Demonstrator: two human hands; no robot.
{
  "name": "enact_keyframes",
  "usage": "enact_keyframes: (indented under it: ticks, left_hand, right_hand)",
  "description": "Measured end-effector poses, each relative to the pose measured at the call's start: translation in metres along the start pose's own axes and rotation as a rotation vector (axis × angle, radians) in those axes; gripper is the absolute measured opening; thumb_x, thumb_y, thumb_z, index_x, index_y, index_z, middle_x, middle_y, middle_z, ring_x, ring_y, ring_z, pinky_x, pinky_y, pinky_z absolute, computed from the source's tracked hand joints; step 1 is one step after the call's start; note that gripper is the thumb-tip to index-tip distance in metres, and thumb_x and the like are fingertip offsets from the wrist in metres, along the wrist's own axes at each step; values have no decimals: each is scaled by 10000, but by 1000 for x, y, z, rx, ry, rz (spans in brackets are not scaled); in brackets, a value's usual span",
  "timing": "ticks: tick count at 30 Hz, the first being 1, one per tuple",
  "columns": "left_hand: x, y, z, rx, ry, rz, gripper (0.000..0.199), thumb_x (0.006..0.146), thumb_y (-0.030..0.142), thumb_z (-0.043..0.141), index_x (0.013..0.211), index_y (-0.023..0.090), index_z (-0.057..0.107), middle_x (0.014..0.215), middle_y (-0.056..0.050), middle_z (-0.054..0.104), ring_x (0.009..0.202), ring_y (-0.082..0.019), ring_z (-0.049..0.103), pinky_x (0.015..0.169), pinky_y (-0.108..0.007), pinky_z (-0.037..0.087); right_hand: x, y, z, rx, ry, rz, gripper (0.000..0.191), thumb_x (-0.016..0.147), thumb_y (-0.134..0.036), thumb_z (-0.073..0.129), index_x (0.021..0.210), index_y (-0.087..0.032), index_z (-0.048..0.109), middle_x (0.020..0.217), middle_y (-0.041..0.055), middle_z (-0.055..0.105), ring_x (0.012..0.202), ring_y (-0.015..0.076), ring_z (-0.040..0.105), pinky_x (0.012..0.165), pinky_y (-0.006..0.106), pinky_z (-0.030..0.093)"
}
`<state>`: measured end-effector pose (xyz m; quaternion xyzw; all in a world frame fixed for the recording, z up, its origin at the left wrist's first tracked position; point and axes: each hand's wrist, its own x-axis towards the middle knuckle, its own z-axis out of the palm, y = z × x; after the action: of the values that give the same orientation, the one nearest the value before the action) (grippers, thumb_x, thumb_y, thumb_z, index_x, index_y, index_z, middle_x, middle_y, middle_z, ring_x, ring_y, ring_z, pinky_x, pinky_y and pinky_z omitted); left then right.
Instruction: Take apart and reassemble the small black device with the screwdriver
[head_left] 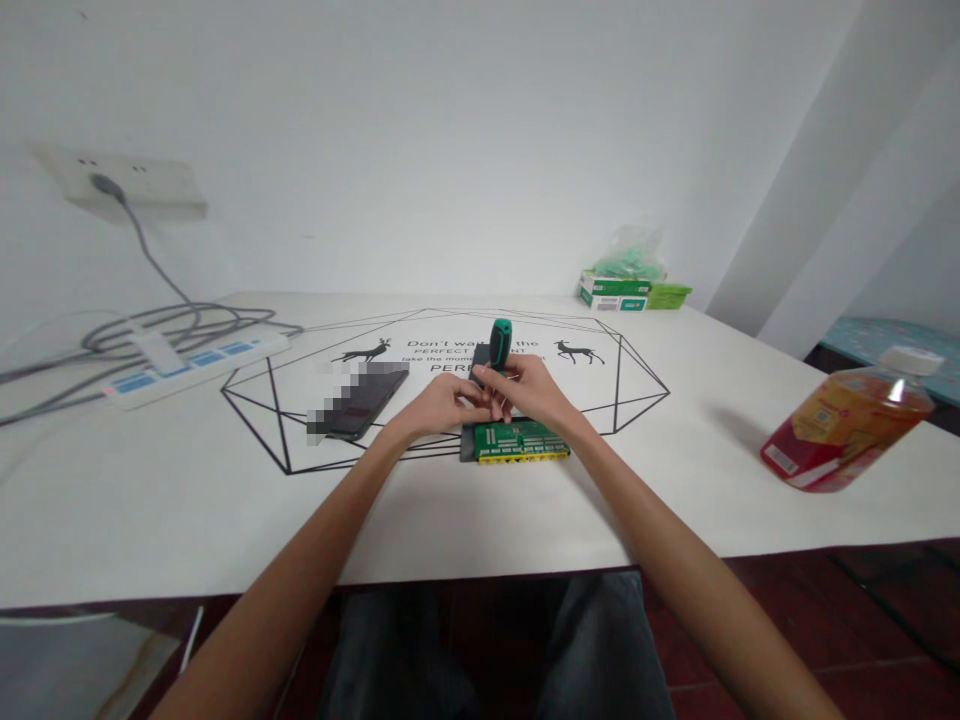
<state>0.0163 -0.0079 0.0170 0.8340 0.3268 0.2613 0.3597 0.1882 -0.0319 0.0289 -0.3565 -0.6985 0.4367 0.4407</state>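
Screwdriver handle (501, 340) smooth plastic with slight sheen, circuit board (525, 437) semi-gloss, left phone (371, 403) dark and glossy, far-left power strip (199, 371) matt white plastic, right bottle (844, 420) smooth clear plastic, tabletop (517, 520) smooth satin white, near trousers (405, 650) matt denim, far boxes (615, 287) probably printed card, too small to be sure.

Right hand (527, 386) holding a screwdriver (500, 343) handle-up at the far edge of a board (525, 438), left hand (441, 404) reaching in beside it, phone (373, 398) lying to the left, power strip (225, 359) resting farther left, bottle (840, 425) standing at right, boxes (615, 288) sitting far back on the surface (540, 525)
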Motion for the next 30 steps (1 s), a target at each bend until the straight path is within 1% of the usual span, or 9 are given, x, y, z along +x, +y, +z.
enact_keyframes:
  ticks: [5,9,12,14,17,21,24,28,30]
  left_hand:
    - [-2,7,-3,35,-49,10,202,729,328,670,820,163,744,835,-42,725,830,-198,642,774,-298,488]
    - [-2,0,-4,86,-37,-4,222,709,335,690,847,176,760,858,-49,724,823,-200,642,751,-298,489]
    - [-1,-7,-4,89,-25,21,221,705,333,693,853,185,765,891,-52,722,842,-200,646,756,-297,492]
    - [0,-10,-3,93,14,33,206,703,332,693,832,189,765,888,-50,718,830,-194,645,745,-293,492]
    - [2,-13,-3,136,107,9,176,704,324,686,792,192,761,843,-42,718,780,-179,636,685,-275,479]
    - [4,-16,-3,228,215,-32,155,733,307,659,744,184,752,788,-45,731,717,-165,629,618,-257,450]
    - [6,-24,-3,275,282,-39,149,747,292,652,754,182,753,787,-48,744,717,-167,641,629,-259,455]
    - [7,-29,-5,330,296,-56,150,755,271,642,776,185,763,796,-46,752,718,-167,649,675,-267,467]
    - [6,-26,-6,324,241,-75,169,755,286,640,787,182,770,794,-46,753,709,-166,647,679,-264,469]
  right_hand:
    - [1,-1,1,43,64,-5,369,812,-508,602,650,-184,533,465,-17,559,381,106,522,372,244,424]
    - [3,1,0,86,96,-4,400,783,-545,622,652,-177,534,492,-16,567,396,105,534,379,240,442]
    - [4,2,-1,104,100,-12,429,764,-572,632,645,-171,539,488,-15,566,389,102,534,364,226,435]
    - [5,3,-1,111,109,-25,444,757,-584,633,634,-167,544,487,-13,563,387,100,536,355,216,429]
    - [6,3,-1,105,147,-53,454,756,-591,629,625,-162,556,517,8,589,401,101,542,359,216,436]
    - [7,2,-4,87,251,-80,451,752,-605,622,671,-163,576,570,32,632,446,116,573,377,220,461]
    - [8,2,-8,63,338,-88,451,754,-609,619,700,-163,579,592,37,641,454,119,583,373,216,457]
    - [9,2,-11,42,386,-87,462,743,-618,624,693,-162,566,608,38,638,442,115,577,360,214,448]
    - [9,2,-12,15,389,-81,469,747,-622,616,678,-162,559,613,42,640,445,115,581,366,214,452]
